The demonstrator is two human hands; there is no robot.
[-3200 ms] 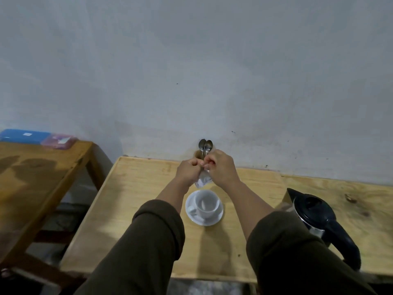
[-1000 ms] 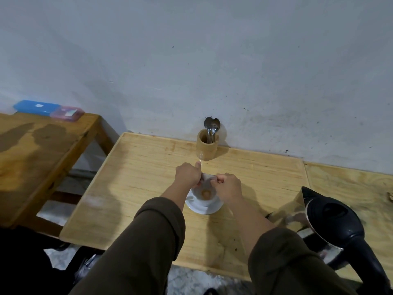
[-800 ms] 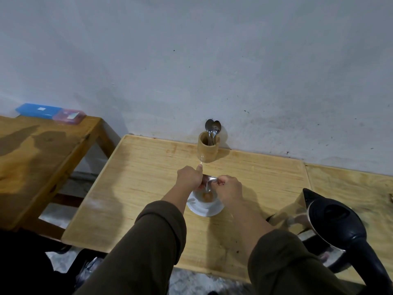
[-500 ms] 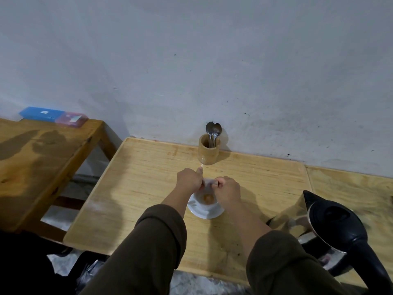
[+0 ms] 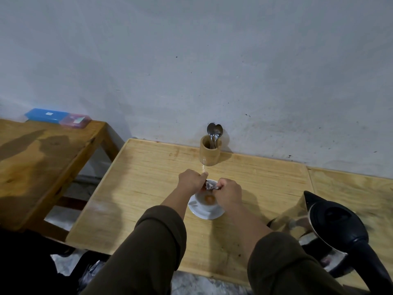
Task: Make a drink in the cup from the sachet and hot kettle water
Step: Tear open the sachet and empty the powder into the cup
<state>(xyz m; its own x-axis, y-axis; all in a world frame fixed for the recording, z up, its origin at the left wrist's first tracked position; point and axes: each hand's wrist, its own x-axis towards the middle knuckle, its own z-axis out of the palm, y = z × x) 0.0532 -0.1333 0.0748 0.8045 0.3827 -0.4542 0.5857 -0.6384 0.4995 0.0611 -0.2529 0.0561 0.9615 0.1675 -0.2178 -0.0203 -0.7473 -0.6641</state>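
Both hands, left hand (image 5: 190,181) and right hand (image 5: 229,193), pinch the sachet (image 5: 210,186) above the cup (image 5: 207,201); kettle (image 5: 338,228) stands right, spoon holder (image 5: 209,153) behind.

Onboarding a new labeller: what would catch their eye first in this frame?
Both hands, left hand and right hand, pinch a small crumpled silvery sachet over the white ceramic cup on its white saucer, mid-table; brown powder sits in the cup. A black electric kettle stands at the right edge. A wooden cylindrical holder with metal spoons stands by the wall.
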